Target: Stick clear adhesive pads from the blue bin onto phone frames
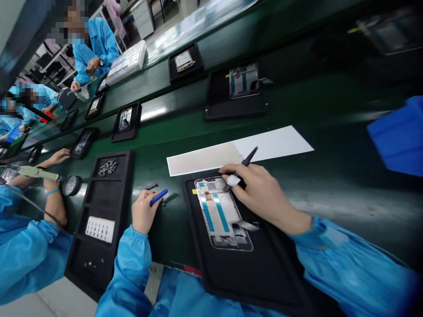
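Observation:
My right hand [264,193] is closed around black tweezers [250,156], held slantwise above the top of an open phone frame [211,220]. A small white patch [233,180] shows on the tweezers beside my thumb. The phone frame has blue strips, a yellow tab at its upper left and a loose flex cable [246,225]; it lies in a black tray [251,273]. To the left, my left hand [143,212] grips a blue pen-like tool [159,197] by one end, just over the green bench. Small dark parts [150,187] lie right behind that hand.
A black compartment tray [109,193] with small metal parts and a white card stands at left. Behind my tray lies a white sheet [274,145]. Trays with phone frames [244,81] line the bench. A blue bin [399,136] stands right; a co-worker's arms [54,202] are at left.

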The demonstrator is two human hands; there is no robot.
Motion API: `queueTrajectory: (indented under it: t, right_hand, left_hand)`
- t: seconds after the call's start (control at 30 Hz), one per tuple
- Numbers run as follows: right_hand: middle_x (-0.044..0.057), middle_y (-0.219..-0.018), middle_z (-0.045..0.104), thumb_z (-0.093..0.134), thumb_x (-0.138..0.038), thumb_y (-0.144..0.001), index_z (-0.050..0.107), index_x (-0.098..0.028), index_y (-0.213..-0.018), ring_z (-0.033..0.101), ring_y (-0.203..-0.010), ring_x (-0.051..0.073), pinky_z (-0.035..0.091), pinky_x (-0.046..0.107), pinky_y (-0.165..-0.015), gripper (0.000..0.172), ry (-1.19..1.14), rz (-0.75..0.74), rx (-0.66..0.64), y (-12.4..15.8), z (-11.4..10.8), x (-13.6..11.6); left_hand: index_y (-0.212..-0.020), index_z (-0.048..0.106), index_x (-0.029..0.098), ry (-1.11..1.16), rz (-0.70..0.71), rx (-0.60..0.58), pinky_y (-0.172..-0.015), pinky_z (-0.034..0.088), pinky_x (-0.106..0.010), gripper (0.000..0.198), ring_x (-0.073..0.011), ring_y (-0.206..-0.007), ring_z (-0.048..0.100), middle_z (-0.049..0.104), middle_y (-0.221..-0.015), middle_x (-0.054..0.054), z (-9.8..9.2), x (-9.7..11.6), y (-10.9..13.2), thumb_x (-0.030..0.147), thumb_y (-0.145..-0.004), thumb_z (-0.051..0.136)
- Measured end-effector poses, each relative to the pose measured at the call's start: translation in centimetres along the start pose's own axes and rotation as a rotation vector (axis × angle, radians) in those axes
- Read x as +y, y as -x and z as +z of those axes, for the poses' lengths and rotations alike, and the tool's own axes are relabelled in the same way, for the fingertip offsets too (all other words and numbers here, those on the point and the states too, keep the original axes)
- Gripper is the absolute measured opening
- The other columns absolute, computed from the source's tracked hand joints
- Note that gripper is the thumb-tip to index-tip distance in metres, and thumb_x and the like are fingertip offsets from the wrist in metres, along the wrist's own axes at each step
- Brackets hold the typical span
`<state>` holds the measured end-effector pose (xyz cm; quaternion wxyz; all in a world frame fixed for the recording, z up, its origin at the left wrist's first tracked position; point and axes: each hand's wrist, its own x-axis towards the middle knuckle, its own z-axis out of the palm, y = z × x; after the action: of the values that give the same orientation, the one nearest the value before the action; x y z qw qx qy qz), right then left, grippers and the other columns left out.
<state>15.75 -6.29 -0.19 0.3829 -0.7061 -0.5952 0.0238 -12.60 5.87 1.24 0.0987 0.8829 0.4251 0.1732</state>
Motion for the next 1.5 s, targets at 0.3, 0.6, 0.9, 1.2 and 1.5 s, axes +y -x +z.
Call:
queueTrajectory:
  t: [0.3,0.6,0.9,1.2,1.5]
  right_hand:
    - [0.008,-0.094,0.073,0.05,-0.022,-0.091,0.065,-0.024,-0.105,0.066,-0.088,0.029,0.051,0.044,-0.077,0.021,-0.078,0.085,0.094,1.0,-1.3,-1.7]
    - [0.004,-0.102,0.074,0.072,-0.032,-0.083,0.063,-0.027,-0.103,0.072,-0.09,0.02,0.06,0.033,-0.079,0.023,-0.922,0.251,-0.079,3.2,-1.6,-6.5]
    - [0.004,-0.086,0.073,0.076,-0.034,-0.077,0.06,-0.024,-0.092,0.072,-0.08,0.02,0.061,0.035,-0.076,0.024,-1.003,0.348,-0.016,3.4,-1.5,-6.3]
    - [0.004,-0.087,0.074,0.074,-0.026,-0.078,0.061,-0.024,-0.092,0.072,-0.081,0.02,0.06,0.035,-0.076,0.019,-0.966,0.341,-0.027,3.7,-1.2,-6.5]
    - [0.003,-0.086,0.073,0.072,-0.026,-0.08,0.06,-0.024,-0.091,0.071,-0.078,0.019,0.06,0.034,-0.074,0.016,-0.969,0.333,0.027,3.5,-1.5,-6.6]
  left_hand:
    - [-0.083,0.067,0.021,0.046,-0.008,-0.079,-0.067,0.048,-0.025,0.004,-0.0167,-0.075,0.064,0.067,-0.086,-0.003,-2.1,1.1,-1.6,0.023,-0.085,0.064]
    - [-0.083,0.062,0.016,1.037,-0.404,-0.426,-0.037,0.028,-0.017,0.029,-0.004,-0.039,0.041,0.059,-0.063,0.003,-3.1,8.8,-1.7,0.036,-0.069,0.076]
    - [-0.083,0.055,0.017,1.158,-0.41,-0.497,-0.036,0.026,-0.017,0.046,-0.0015,-0.037,0.033,0.058,-0.066,0.005,-0.5,11.8,-2.1,0.055,-0.069,0.078]
    - [-0.052,0.043,0.022,1.011,-0.141,0.368,-0.05,0.04,-0.028,0.064,-0.0133,-0.05,0.043,0.041,-0.052,0.0,0.7,12.6,-0.8,0.067,-0.095,0.027]
    - [-0.07,0.053,0.018,1.038,-0.09,0.037,-0.063,0.053,-0.027,0.039,-0.0118,-0.062,0.059,0.06,-0.08,-0.003,-1.0,12.2,-0.1,0.047,-0.096,0.05]
